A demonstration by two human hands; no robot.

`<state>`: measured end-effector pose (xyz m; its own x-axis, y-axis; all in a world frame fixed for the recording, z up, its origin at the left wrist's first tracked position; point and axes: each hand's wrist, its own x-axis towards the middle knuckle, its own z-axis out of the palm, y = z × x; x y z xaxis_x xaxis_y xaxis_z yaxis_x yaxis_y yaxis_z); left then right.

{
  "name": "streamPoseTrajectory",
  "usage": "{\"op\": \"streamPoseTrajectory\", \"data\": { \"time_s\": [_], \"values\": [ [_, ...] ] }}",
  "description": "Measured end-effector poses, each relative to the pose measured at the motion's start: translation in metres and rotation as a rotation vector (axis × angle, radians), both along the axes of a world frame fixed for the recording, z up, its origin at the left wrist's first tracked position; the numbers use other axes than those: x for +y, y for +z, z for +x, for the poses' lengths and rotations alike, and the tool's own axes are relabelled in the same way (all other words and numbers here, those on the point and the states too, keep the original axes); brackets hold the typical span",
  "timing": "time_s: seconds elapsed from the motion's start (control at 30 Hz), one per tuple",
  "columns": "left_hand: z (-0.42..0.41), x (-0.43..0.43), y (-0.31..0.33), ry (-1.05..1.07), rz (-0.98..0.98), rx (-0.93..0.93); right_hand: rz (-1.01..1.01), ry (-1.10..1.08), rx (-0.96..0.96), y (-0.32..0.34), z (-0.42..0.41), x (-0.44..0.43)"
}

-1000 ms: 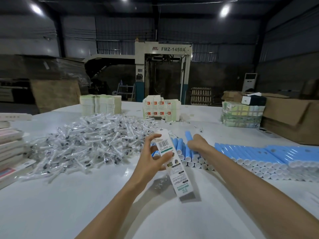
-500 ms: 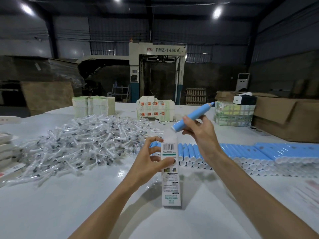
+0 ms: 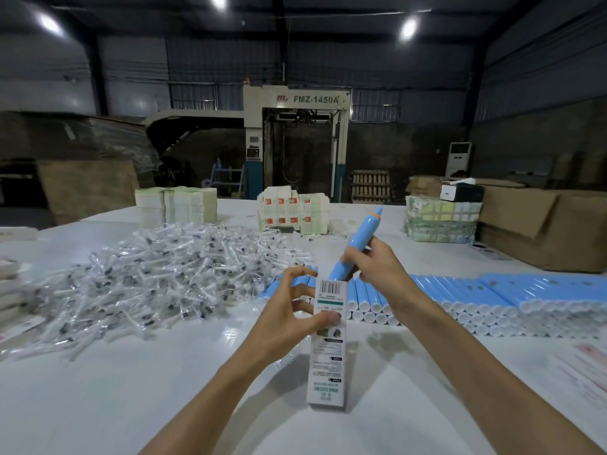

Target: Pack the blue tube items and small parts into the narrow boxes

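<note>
The hall is dim and bluish; three ceiling lamps point(image 3: 408, 28) burn as blown-out white spots with soft halos; the white table point(image 3: 98, 405) takes their light and throws back pale glare patches near its middle; soft grey shadows lie under the forearms point(image 3: 492, 382) and beside the narrow box point(image 3: 326, 356), toward the near edge; the machine point(image 3: 295, 100) beyond the far edge sits in murk; lines bow at the view's corners; fine print is soft.

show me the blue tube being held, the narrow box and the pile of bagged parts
blue tube point(image 3: 363, 229), head view, on its upper barrel
narrow box point(image 3: 326, 366), head view, on its printed front
parts pile point(image 3: 157, 277), head view, middle of the heap
</note>
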<state>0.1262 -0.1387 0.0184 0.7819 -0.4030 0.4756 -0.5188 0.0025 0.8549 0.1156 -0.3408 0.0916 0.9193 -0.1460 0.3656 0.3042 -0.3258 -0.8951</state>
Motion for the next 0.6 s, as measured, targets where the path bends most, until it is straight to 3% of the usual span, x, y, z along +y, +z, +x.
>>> {"op": "streamPoseTrajectory", "data": {
  "time_s": [0.6],
  "values": [
    [-0.001,0.009,-0.001,0.044,0.027,-0.039,-0.559,0.118,0.137,0.032,0.0,0.02]
  ]
}}
